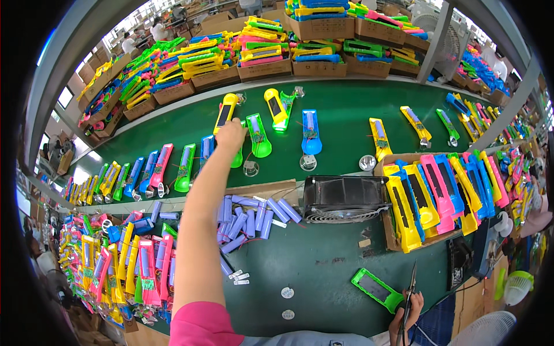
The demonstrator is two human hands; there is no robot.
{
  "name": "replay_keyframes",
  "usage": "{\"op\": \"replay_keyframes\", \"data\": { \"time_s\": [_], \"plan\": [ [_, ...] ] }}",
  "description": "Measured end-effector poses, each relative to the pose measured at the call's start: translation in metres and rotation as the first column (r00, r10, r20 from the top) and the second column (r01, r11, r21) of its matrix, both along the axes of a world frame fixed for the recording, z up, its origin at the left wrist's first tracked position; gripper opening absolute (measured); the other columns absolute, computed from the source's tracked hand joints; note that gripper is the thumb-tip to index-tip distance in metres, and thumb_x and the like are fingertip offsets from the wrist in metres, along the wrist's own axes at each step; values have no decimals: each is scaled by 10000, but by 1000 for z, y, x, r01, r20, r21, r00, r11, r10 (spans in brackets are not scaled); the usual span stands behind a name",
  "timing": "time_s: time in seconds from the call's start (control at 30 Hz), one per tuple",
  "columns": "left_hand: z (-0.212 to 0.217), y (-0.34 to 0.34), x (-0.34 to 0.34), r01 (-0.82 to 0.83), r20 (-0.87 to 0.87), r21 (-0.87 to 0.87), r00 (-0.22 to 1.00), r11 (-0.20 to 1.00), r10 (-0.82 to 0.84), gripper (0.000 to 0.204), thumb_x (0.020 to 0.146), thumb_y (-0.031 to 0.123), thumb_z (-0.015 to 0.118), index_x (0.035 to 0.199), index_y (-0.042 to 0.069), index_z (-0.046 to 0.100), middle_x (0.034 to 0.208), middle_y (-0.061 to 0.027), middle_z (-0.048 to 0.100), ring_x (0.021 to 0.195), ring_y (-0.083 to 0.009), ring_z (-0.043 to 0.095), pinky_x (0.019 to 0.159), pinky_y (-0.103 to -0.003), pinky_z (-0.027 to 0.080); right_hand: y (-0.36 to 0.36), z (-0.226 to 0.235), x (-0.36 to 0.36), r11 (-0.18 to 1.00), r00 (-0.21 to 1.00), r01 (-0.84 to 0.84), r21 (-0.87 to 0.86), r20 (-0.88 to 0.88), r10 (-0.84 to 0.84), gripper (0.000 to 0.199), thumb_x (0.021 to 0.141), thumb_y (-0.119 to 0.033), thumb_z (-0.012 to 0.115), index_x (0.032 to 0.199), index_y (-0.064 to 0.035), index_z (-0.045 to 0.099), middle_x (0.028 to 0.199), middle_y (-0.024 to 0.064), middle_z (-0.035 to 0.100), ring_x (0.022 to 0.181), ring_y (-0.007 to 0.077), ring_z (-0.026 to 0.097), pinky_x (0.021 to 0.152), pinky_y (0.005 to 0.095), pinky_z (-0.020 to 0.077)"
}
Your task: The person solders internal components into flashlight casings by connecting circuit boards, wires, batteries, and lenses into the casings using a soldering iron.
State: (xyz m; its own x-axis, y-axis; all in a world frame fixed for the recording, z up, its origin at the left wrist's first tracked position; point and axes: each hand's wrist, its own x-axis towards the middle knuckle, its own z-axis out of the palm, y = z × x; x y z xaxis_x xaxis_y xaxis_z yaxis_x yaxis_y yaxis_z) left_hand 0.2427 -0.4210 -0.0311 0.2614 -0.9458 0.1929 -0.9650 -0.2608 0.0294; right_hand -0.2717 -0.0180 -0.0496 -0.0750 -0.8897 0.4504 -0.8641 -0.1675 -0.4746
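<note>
My left hand [231, 135], arm stretched over the bench, is closed at the lower end of a yellow lamp housing [226, 109] with a dark panel; its fingertips are partly hidden. Close by lie a green housing [258, 136] with a battery and wires, and a yellow housing [275, 105] over a green one. My right hand [411, 314], low at the right, is wrapped round a slim dark pointed tool [412, 285], which looks like a soldering iron. Beside its fingers, a green housing [378, 289] with a dark panel rests on the bench.
Purple batteries [251, 222] are heaped mid-bench, left of a black fan [345, 198]. A carton [388, 230] of colourful housings stands right. Housings with batteries [124, 271] pile up at left. More housings line the green belt [340, 104]; filled cartons [320, 68] stand behind it.
</note>
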Motion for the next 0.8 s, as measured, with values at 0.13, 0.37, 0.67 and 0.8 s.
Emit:
{"op": "replay_keyframes", "data": {
  "time_s": [0.13,0.37,0.67,0.8],
  "plan": [
    [-34,-7,0,-190,-3,-219,981,957,194,212,828,234,541,933,50,530,937,-198,557,924,-336,585,703,-486,481,-6,7,9,998,998,-55,-25,33,56,388,889,-301,434,1100,25,455,1004,167,603,1020,344,497,999,505,252],
    [52,46,-19,-248,-257,55,933,967,253,850,614,260,739,1337,268,294,1186,-139,494,1098,-330,507,871,-610,338,7,11,8,994,999,-23,-108,30,26,354,829,-230,563,1103,-31,457,986,118,618,977,288,526,1022,511,221],
    [190,264,-25,212,-321,-282,898,936,-301,258,671,218,705,774,-1,619,774,-104,635,779,-167,611,730,-309,463,2,21,6,962,965,-179,-207,154,212,198,771,-23,559,968,-3,566,876,128,649,776,244,611,1008,509,275],
    [110,386,-83,52,-780,-171,604,984,-167,84,696,68,680,735,41,610,740,-35,609,745,-111,553,704,-266,449,-7,13,8,934,951,-289,-210,46,305,308,668,-21,674,967,-61,612,803,98,639,733,230,621,977,480,333]
  ]
}}
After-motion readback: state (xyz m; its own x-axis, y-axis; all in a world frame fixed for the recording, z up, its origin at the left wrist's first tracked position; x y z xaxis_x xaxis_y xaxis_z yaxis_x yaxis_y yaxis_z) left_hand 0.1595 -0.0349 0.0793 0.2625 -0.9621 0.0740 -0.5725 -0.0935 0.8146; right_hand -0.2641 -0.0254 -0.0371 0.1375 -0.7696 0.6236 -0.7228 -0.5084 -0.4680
